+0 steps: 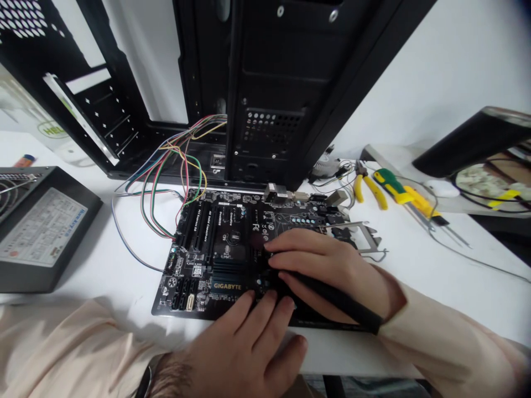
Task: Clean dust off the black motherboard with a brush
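Observation:
A black Gigabyte motherboard (226,232) lies flat on the white table. My right hand (327,265) is closed around a slim black pen-like tool (332,296), whose rear end points back toward my wrist. The tool's tip is hidden by my fingers over the middle of the board, so its exact kind does not show. On the front edge of the board, beside the Gigabyte heatsink (227,286), rest the outstretched fingers of my left hand (249,342). Several thin coloured wires (153,204) run from the case to the board's left edge.
An open black computer case (269,77) stands behind the board. At the left sits a power supply (45,232). Yellow-handled pliers (369,188), a green-and-yellow tool (392,185) and a black cylinder (468,141) are on the right. A cable (481,258) crosses the tabletop there.

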`<state>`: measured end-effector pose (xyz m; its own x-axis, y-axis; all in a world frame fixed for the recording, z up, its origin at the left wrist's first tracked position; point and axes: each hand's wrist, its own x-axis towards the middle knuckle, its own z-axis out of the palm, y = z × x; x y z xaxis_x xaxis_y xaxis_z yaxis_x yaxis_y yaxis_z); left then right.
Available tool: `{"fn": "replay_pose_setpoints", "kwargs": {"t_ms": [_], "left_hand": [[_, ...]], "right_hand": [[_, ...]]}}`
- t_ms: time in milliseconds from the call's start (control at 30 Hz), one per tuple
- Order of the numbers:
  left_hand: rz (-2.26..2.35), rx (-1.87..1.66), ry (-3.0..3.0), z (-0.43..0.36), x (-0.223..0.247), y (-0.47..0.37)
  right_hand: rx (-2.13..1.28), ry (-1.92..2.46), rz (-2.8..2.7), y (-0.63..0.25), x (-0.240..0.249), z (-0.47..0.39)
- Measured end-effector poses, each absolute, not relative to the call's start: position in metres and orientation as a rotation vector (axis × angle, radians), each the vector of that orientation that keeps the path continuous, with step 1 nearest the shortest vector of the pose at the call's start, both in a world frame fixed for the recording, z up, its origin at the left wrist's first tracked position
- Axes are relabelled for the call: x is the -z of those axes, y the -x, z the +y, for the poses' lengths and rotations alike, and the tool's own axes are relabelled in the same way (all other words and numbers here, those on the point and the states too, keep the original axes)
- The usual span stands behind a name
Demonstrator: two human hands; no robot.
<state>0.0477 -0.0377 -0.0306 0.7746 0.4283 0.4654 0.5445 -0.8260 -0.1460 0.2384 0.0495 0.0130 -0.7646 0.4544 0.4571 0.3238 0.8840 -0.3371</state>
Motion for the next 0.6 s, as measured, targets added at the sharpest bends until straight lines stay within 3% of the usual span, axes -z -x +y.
{"fn": "replay_pose_setpoints", "kwargs": {"t_ms": [267,433,600], "left_hand": [[-0.738,0.577,2.717,-0.037,0.028,-0.044],[-0.704,0.532,2.735,-0.037,0.024,-0.044],[-0.686,0.5,2.749,-0.039,0.025,-0.041]], "right_hand": [[-0.708,0.494,-2.417,-0.239,-0.023,0.047],[-0.537,0.562,-2.39,-0.236,-0.024,0.049],[-0.627,0.48,-2.468,-0.234,-0.037,0.045]]}}
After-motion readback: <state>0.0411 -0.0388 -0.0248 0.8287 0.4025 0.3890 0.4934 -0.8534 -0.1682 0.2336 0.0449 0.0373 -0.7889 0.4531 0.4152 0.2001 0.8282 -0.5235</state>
